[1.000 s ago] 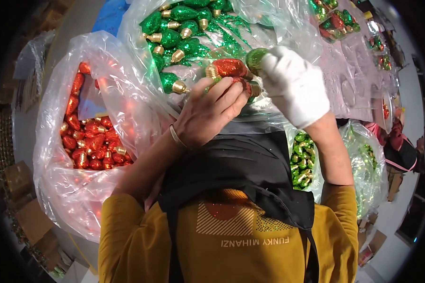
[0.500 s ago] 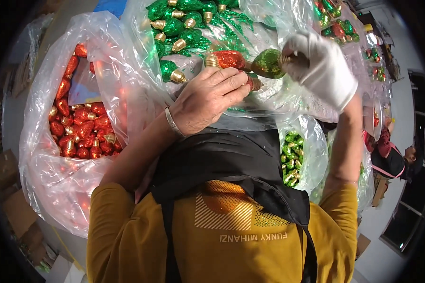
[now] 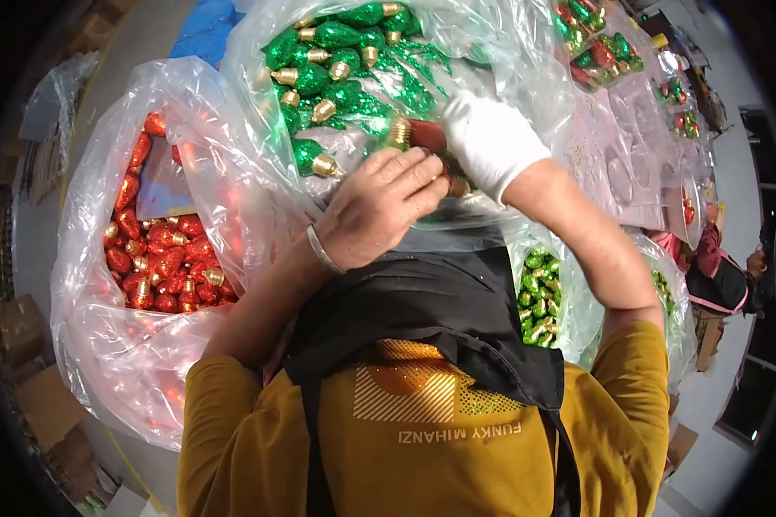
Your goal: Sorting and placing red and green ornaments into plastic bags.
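The head view looks steeply down from above the wearer's mustard shirt [image 3: 457, 465] – near enough that the chest fills the lower middle; the left hand [image 3: 378, 202] and gloved right hand [image 3: 496, 146] fall at upper centre; the fisheye sweeps wide (its corners go black) – reaching the floor at both sides; straight edges bow toward the rim.

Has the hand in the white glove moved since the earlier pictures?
Yes: the gloved right hand has shifted left, closer to the pile of green bulbs, which lies where it was.
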The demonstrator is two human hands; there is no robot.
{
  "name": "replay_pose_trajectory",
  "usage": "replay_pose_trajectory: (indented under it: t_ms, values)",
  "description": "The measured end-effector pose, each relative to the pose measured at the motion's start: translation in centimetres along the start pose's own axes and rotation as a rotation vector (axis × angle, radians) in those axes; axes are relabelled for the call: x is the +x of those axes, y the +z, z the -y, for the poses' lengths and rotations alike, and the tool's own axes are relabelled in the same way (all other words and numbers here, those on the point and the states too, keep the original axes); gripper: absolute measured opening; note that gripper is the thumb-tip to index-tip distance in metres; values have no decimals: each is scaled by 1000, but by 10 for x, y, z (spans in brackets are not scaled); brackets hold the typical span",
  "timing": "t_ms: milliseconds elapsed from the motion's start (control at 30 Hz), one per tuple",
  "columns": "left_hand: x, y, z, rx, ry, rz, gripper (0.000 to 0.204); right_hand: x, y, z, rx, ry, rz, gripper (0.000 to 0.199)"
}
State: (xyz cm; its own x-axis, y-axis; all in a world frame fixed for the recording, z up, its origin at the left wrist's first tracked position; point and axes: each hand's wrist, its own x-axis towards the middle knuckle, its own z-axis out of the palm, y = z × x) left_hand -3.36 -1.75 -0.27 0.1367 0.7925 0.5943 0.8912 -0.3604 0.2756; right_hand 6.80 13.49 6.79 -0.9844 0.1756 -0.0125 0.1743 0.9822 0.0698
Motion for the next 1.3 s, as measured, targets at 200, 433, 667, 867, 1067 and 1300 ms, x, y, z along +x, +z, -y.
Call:
replay_pose_trajectory:
  t_ms: [200, 433, 667, 867, 1067, 1300]
  values:
    - [-5, 2, -16, 40, 7, 40, 36, -11, 11, 7, -49, 46, -183, 17]
    - [-4, 1, -7, 93, -33, 60, 36, 13, -7, -6, -63, 47, -71, 13]
    - [-2, 2, -15, 111, -5, 16, 40, 150, 0, 1, 34, -292, 344, 43]
    - [-9, 4, -14, 170, -38, 8, 43, 161, 42, -4, -62, -352, 461, 61]
    - [-12, 5, -6, 151, -5, -46, 46, 67, -45, -35, 297, -333, -234, 49]
    - [-19, 11, -8, 301, -16, -113, 37, -6, -23, -17, -112, -317, -141, 38]
